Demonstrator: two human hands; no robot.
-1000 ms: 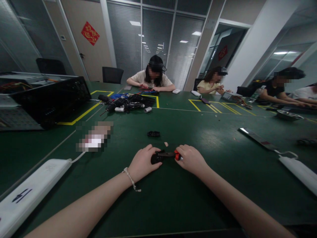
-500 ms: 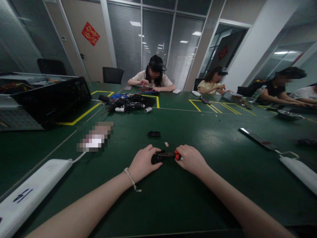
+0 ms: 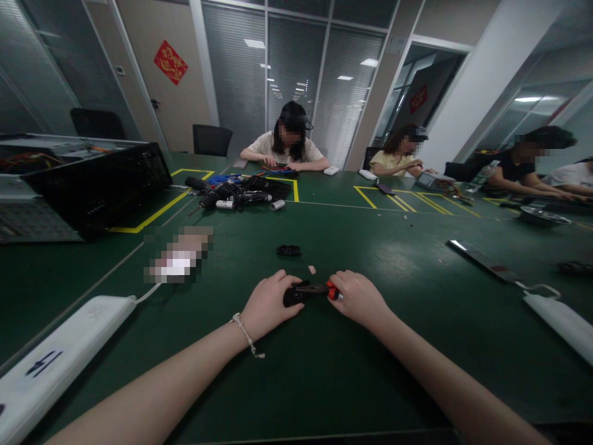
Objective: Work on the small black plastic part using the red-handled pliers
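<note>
My left hand (image 3: 269, 301) is closed around a small black plastic part (image 3: 293, 296), holding it just above or on the green table. Red-handled pliers (image 3: 319, 289) are gripped in my right hand (image 3: 359, 296); their metal jaws point left and meet the black part. Whether the jaws bite on something inside it I cannot make out. Beyond my hands lies another black plastic piece (image 3: 288, 250). Between that piece and the pliers is a small pale fragment (image 3: 312, 269).
Left, a white power strip (image 3: 69, 358) and an open black computer case (image 3: 97, 191) stand on the table. A heap of tools and cables (image 3: 236, 191) lies farther back. Another white power strip (image 3: 558, 321) is at right. Several people sit across the table.
My hands, the pliers and the black part stay practically in place. The person opposite has shifted their hands slightly.
</note>
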